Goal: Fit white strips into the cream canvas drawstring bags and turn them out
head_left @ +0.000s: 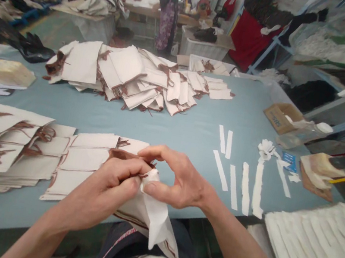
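Note:
Close together over the table's front edge, both my hands grip one cream cloth piece (158,227) with brown trim. My left hand (110,189) pinches its brown-edged top. The thumb and fingers of my right hand (180,180) close on a white bunched part of the cloth, which hangs down towards my lap. Flat cream pieces with brown edging (89,155) lie beside my left hand. Farther left, more cream pieces with brown ties (11,134) are stacked in overlapping rows.
A heap of cream pieces (119,68) lies across the blue-grey table (191,132). White strips (233,186) lie at the right, near a cardboard box (282,116) and a clear jar (302,134). A stack of white cloth (321,244) sits at the lower right. A person (167,15) stands beyond.

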`<state>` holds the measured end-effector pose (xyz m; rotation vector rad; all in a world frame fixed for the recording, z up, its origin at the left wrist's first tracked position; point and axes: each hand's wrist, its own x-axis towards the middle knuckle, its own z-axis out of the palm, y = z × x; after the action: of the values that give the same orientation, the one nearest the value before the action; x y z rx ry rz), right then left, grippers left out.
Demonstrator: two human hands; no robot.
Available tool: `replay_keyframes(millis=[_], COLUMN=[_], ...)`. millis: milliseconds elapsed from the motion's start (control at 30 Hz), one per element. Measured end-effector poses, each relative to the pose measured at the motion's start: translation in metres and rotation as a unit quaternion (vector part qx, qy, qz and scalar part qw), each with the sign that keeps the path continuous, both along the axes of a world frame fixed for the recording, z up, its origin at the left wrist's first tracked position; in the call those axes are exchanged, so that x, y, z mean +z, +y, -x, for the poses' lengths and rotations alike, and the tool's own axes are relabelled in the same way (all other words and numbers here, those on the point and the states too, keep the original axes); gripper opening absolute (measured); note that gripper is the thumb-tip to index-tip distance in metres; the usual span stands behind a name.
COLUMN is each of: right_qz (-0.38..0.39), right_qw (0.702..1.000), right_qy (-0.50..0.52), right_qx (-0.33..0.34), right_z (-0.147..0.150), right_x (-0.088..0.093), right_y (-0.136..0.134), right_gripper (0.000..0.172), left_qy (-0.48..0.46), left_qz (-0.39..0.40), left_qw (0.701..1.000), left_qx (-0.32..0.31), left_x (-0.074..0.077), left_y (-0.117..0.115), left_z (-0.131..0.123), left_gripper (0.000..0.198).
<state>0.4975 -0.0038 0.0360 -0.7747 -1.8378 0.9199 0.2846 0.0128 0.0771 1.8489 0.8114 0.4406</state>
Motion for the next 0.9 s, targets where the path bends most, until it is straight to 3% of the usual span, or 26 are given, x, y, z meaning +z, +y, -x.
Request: replay_keyframes(millis=[100, 233, 333, 533, 733, 900], right_qz=[-0.003, 0.029, 0.062, 0.05, 0.126, 0.255], right_qw=[0.998, 0.992, 0.989, 0.986, 0.988, 0.965], right_qy=[-0.064, -0.118, -0.126, -0.16, -0.085, 0.052], right_qx=[0.005, 0.022, 0.041, -0.021, -0.028, -0.006], right_z=[-0.001, -0.005, -0.006, -0.005, -0.003, 0.004], right_x=[0.004, 0.009, 0.016, 0.023, 0.016, 0.012], right_y=[0.004, 0.007, 0.006, -0.004, -0.007, -0.013], right_gripper=[0.014, 0.028, 0.029, 0.023, 0.023, 0.025], left_qy=[0.012, 0.001, 0.019, 0.046, 0.039, -0.008], left_qz=[-0.007, -0.01, -0.046, -0.111, -0.19, -0.331], left_qw=[1.0, 0.999, 0.997, 0.988, 0.975, 0.94], left_qx=[0.019, 0.041, 0.066, 0.097, 0.107, 0.078], left_x=[0.004, 0.005, 0.005, 0.004, -0.002, -0.021], left_y=[-0.001, -0.005, -0.008, -0.014, -0.019, -0.021], left_z=[-0.001, -0.008, -0.014, -0.021, -0.021, -0.014], left_gripper=[0.024, 0.017, 0.016, 0.015, 0.015, 0.024])
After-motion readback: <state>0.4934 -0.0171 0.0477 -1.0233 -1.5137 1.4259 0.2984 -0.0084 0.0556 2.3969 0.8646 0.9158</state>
